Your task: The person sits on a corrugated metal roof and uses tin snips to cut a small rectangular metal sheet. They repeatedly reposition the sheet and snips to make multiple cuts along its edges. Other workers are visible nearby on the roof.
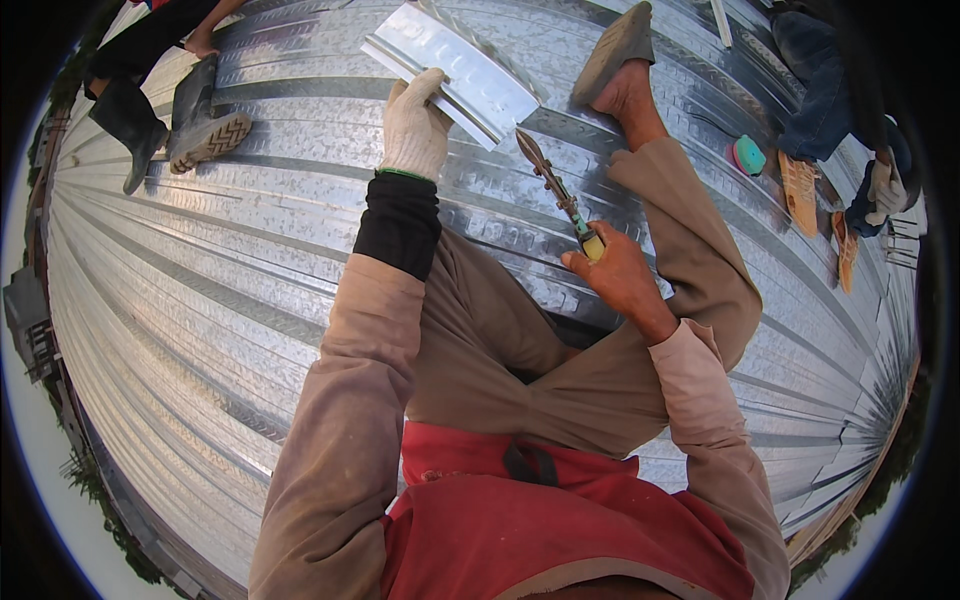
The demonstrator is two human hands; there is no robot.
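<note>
My left hand (418, 125), in a pale knit glove, grips the near edge of a short bent piece of sheet metal (455, 72), thumb on top. The piece is shiny, with folded ridges along its long sides, and is held tilted above the metal deck. In my bare right hand (622, 275) is a pair of tin snips (553, 180) with dark, worn blades and a yellow-and-green grip. The blades point up and to the left, their tips close to the sheet metal's lower right corner. Whether the tips touch it I cannot tell.
I sit on ribbed metal decking (230, 270) with my sandalled foot (625, 85) ahead. A person in black rubber boots (205, 120) is at the far left. Another in jeans and tan shoes (800, 190) is at the right, near a round turquoise object (748, 156).
</note>
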